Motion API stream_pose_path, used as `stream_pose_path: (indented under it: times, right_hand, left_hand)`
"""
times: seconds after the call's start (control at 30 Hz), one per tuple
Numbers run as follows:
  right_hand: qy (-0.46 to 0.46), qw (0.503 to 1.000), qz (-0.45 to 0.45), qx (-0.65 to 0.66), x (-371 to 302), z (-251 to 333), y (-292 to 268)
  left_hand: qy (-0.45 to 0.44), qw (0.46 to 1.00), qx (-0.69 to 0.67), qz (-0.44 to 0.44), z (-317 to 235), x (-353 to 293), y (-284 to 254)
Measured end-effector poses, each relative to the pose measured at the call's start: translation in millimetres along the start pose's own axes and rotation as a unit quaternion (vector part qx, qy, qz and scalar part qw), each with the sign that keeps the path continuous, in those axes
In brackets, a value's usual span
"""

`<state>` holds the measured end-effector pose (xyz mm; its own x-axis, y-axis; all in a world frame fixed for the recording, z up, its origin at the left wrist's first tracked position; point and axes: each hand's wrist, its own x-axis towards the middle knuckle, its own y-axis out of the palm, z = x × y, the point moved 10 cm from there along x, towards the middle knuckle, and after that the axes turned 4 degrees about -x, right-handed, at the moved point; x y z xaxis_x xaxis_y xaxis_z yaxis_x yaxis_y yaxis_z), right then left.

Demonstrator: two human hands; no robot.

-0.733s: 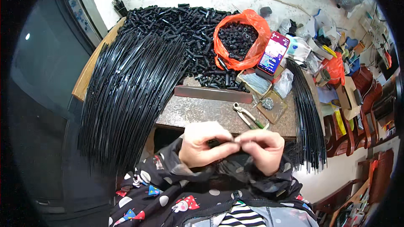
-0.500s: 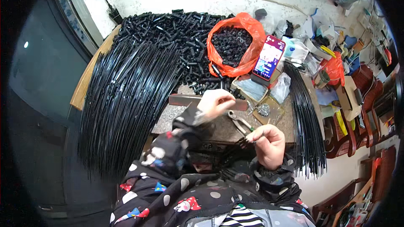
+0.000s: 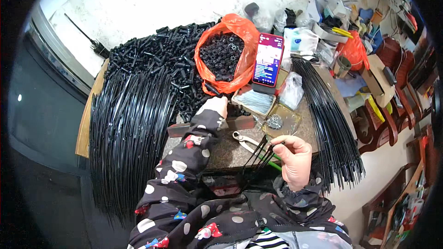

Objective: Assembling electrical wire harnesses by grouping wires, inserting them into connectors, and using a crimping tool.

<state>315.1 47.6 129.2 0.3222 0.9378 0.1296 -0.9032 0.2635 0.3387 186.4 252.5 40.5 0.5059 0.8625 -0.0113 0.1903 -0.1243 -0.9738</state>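
Note:
At the front edge of the worktop, my right hand is closed in a pinch on several thin black strips, which fan down to the left. Pincers with green handles lie just behind those strips. My left hand reaches beyond a flat metal bar, back down, to small black parts beside an orange plastic bag. Its fingertips are hidden, so any hold there does not show. Inside the bag are many small black toothed pieces.
A large heap of black tubes and a sheaf of long black rods cover the left side. More rods hang at the right. A phone stands behind a tray of thin pale pins and a pin cluster.
My left hand has moved forward to the black parts by the bag. The right hand keeps its pinch, and its black strips show more plainly. The whole view has shifted.

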Motion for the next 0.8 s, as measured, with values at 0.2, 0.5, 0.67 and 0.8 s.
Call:
stream_pose_path:
  times: [0.2,0.5,0.67,0.8]
  right_hand:
    - [0.078,0.992,-0.007,0.102,-3.8,-12.0,-2.5]
    - [0.096,0.98,0.167,0.058,-41.4,-11.7,96.7]
    - [-0.017,0.992,0.112,0.051,-69.5,11.4,115.6]
    - [0.068,0.974,0.208,0.054,-75.0,-9.8,128.1]
  left_hand:
    - [-0.021,0.875,-0.429,-0.225,32.0,-47.5,-59.1]
    - [0.026,0.503,-0.864,0.012,-57.1,-142.7,-73.9]
    - [0.168,0.461,-0.87,-0.041,-55.0,-198.1,-113.1]
    - [0.195,0.401,-0.895,-0.011,-50.1,-222.3,-106.1]
